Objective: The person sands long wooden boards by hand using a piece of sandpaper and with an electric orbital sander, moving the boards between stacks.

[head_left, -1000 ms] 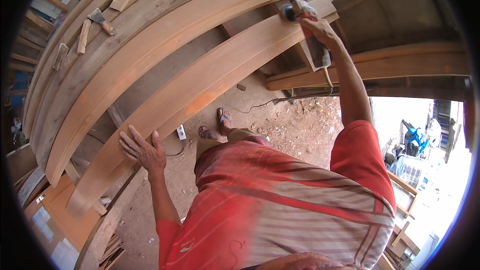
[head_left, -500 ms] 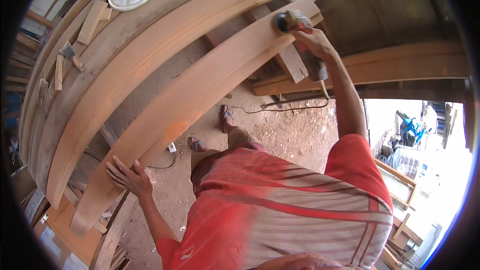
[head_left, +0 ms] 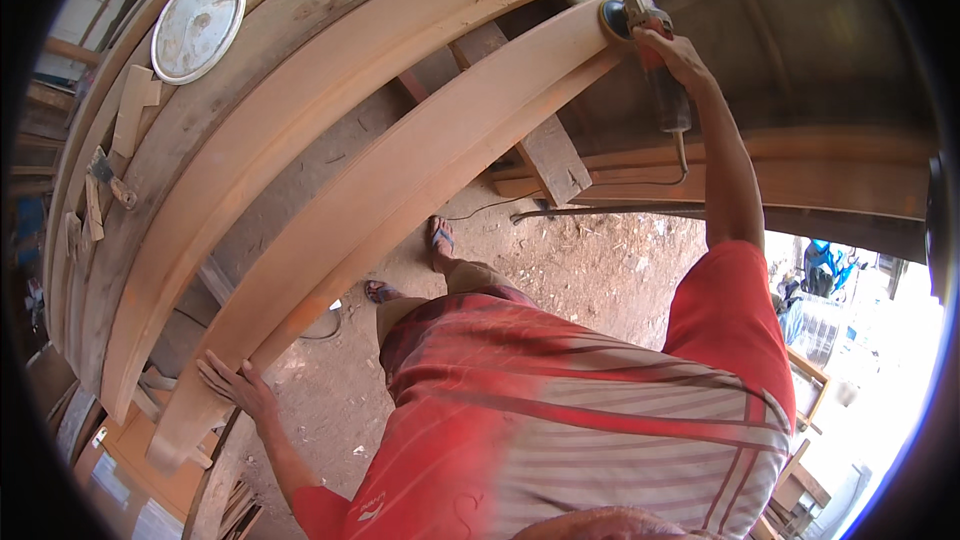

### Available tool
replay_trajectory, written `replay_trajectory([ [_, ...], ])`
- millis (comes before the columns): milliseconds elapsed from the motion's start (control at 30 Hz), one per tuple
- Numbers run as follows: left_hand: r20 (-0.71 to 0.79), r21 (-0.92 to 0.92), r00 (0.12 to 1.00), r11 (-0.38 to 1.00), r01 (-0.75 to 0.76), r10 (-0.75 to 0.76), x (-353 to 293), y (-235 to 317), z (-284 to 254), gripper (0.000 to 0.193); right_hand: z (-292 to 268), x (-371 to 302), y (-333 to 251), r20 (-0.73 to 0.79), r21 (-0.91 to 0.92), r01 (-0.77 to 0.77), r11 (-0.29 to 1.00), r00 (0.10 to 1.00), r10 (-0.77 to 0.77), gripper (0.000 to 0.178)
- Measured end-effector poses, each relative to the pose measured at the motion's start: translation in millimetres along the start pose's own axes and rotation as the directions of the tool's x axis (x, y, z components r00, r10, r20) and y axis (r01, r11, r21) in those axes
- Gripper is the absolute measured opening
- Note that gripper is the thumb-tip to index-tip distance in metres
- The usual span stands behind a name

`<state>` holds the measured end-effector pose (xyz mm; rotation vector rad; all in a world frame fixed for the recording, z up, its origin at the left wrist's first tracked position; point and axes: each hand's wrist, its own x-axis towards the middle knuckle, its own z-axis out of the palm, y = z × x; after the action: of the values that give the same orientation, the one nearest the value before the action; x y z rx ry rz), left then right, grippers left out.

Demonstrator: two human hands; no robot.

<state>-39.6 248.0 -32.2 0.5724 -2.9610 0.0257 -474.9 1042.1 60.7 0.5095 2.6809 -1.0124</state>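
Observation:
A long, pale brown wooden plank (head_left: 400,185) runs diagonally from near left to far right. At its far right end my right hand (head_left: 680,58) is wrapped round an angle grinder (head_left: 668,100) with a dark body and red part. The grinder's round sanding disc (head_left: 614,20) sits at the plank's end; whether it presses on the wood I cannot tell. My left hand (head_left: 248,392) lies on the plank near its close left end, fingers spread, holding nothing.
More wooden planks (head_left: 300,105) lie beyond, bearing a white round lid (head_left: 198,27), a scraper-like tool (head_left: 112,178) and wood scraps (head_left: 130,110). A crossbeam (head_left: 552,158) passes under the plank. The grinder's cord (head_left: 684,155) hangs toward the littered ground (head_left: 600,260). A cardboard box (head_left: 150,475) is at near left.
My right hand has carried the grinder outward to the plank's far right end. My left hand still rests at the near end, slightly lower in view. The whole view has shifted a little.

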Motion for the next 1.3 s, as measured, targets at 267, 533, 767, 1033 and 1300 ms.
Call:
replay_trajectory([
  [267,-0.002,-0.029,1.0,0.999,-0.014,0.014,0.8,-1.9,-1.7,0.079,6.8,9.0,1.1,0.055,0.062,0.074,0.995,0.996,-0.077,0.06],
  [533,-0.015,0.019,1.0,1.0,0.011,-0.011,0.6,-2.3,1.1,0.076,13.4,16.6,-30.3,0.049,-0.064,0.119,0.991,0.992,-0.116,0.07],
  [767,-0.033,-0.047,0.999,0.999,-0.019,0.017,1.0,1.1,-2.2,0.078,14.4,7.0,3.0,0.044,0.06,0.131,0.99,0.99,-0.134,0.057],
  [1033,-0.083,0.028,0.995,0.998,-0.05,0.052,2.2,-3.2,1.9,0.073,20.0,-21.2,-25.2,0.04,0.024,0.097,0.995,0.994,-0.098,0.049],
  [1300,-0.074,0.025,0.997,0.999,-0.03,0.032,-3.8,-6.1,2.0,0.073,26.4,-11.2,-20.3,0.056,0.038,0.082,0.996,0.995,-0.084,0.052],
])
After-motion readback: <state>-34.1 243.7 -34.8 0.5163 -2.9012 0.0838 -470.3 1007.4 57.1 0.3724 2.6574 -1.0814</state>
